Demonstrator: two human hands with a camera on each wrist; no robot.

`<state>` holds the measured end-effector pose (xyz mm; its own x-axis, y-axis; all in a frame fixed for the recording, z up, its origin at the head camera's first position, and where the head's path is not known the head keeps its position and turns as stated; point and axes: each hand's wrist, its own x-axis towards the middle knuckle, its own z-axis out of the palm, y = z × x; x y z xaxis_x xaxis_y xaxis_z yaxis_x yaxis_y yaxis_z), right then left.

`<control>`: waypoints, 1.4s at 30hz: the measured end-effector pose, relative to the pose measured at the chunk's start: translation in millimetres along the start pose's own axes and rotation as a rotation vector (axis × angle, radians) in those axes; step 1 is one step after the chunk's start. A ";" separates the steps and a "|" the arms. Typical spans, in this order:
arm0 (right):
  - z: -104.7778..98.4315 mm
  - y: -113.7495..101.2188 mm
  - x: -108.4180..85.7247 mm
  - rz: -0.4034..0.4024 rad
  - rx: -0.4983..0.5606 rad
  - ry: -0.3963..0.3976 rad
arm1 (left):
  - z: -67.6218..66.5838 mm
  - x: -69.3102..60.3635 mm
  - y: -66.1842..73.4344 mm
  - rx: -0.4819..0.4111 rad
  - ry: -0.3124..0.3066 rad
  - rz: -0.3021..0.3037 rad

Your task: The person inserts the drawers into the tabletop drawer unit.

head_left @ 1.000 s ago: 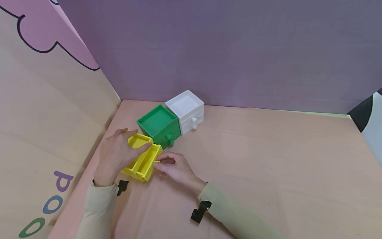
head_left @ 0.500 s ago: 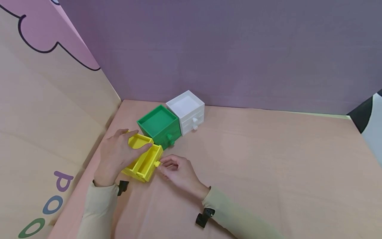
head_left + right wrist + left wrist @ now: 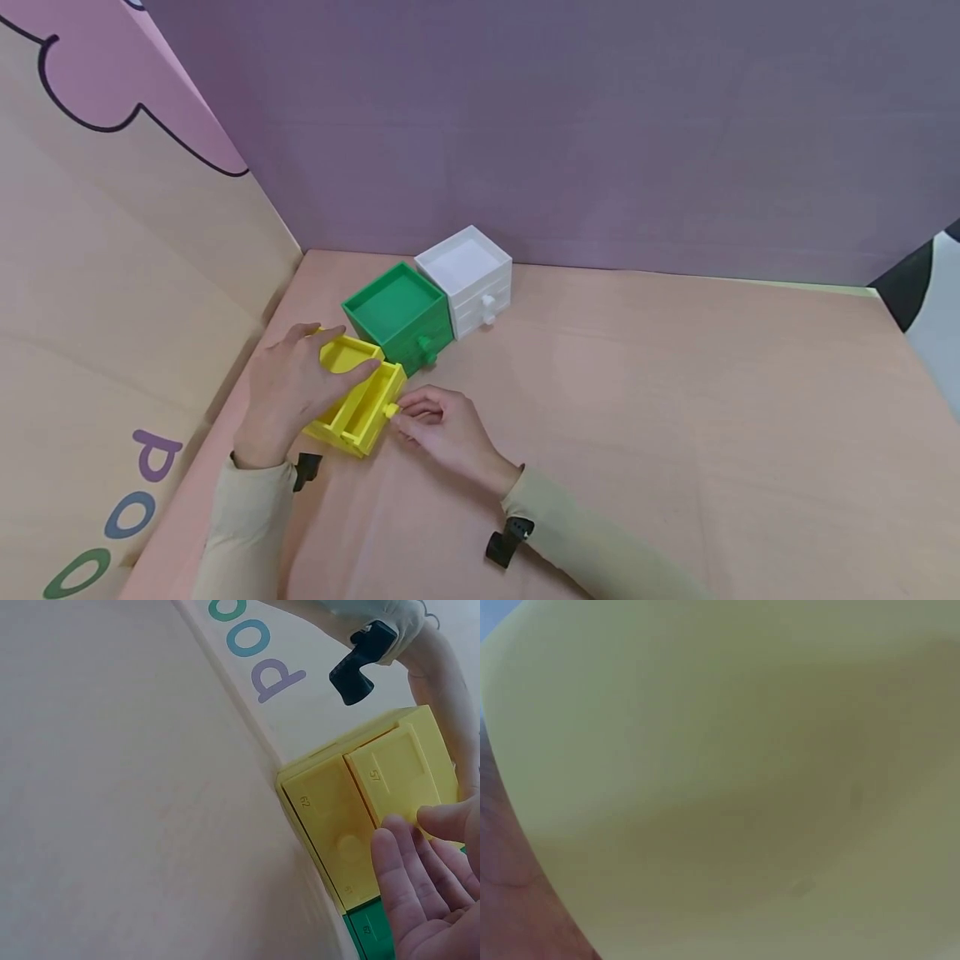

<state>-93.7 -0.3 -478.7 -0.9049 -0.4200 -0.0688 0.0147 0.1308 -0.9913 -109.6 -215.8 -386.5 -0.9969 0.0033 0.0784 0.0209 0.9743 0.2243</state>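
Observation:
A small yellow drawer box point(image 3: 349, 357) stands at the left of the table, its upper drawer point(image 3: 370, 407) slid partway out. My left hand point(image 3: 296, 383) grips the box from above, thumb along the front rim and fingers over the far left side. Blurred yellow fills most of the left wrist view, with skin at the left edge. My right hand point(image 3: 446, 429) is at the drawer's round yellow knob point(image 3: 391, 410), thumb and fingertips just beside it; contact cannot be told. In the right wrist view those fingers point(image 3: 409, 881) extend fairly straight before the drawer front point(image 3: 386, 772).
A green drawer box point(image 3: 397, 308) touches or nearly touches the yellow one, and a white drawer box point(image 3: 467, 275) stands behind it to the right. A printed panel point(image 3: 150, 292) borders the left; a purple panel point(image 3: 562, 150) runs along the back of the pink table point(image 3: 637, 417).
My right hand first pinches the knob, then backs off a little to the right, and now is slightly nearer the knob again. The left hand and the boxes stay put.

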 end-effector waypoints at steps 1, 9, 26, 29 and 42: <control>0.2 0.1 0.6 0.002 0.001 0.001 | 0.0 0.1 -0.1 0.001 0.002 0.002; 3.2 -2.6 4.6 0.028 0.049 0.005 | -0.7 1.4 -1.1 -0.010 0.001 0.004; 8.9 -2.8 10.2 0.033 0.099 -0.002 | 0.2 -0.6 -2.4 -0.007 0.028 0.014; 10.7 -2.3 12.4 0.038 0.106 0.001 | 0.3 -0.1 -2.5 -0.014 0.026 0.013; 16.9 -4.4 18.2 0.062 0.126 0.003 | 3.0 1.0 -2.0 0.011 0.050 0.034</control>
<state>-103.0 -23.7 -477.5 -0.9018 -0.4120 -0.1305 0.1241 0.0423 -0.9914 -110.9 -217.1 -389.9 -0.9906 0.0250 0.1347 0.0531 0.9763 0.2096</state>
